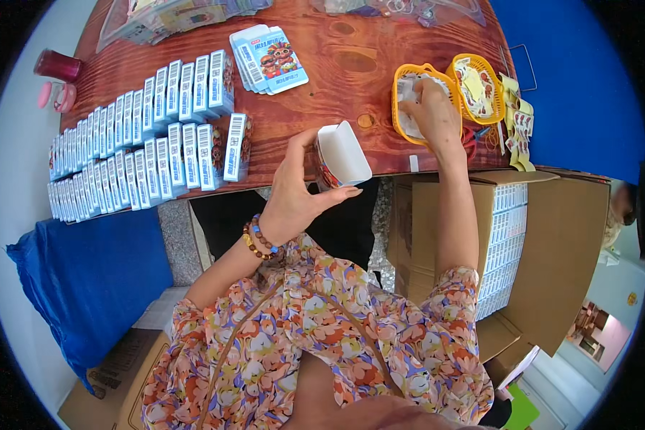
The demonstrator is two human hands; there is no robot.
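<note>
My left hand (297, 190) holds a small open carton (347, 154) at the table's near edge, thumb on the near side and fingers round the left side. The white inside of the carton faces up. My right hand (435, 118) reaches into a yellow plastic basket (396, 107) holding white paper pieces. Its thumb is apart from the bent fingers; the fingertips are partly hidden among the papers. Against that basket stands a second yellow basket (499, 86) with small printed cards (474, 89).
Blue-white filled cartons (170, 93) stand in two rows at left. Flat cartons (272, 61) lie behind my left hand. Clear plastic bins (172, 21) are at the back. Sticker strips (519, 125) and red-handled scissors (471, 143) lie at right, above a cardboard box (559, 236) of packed cartons.
</note>
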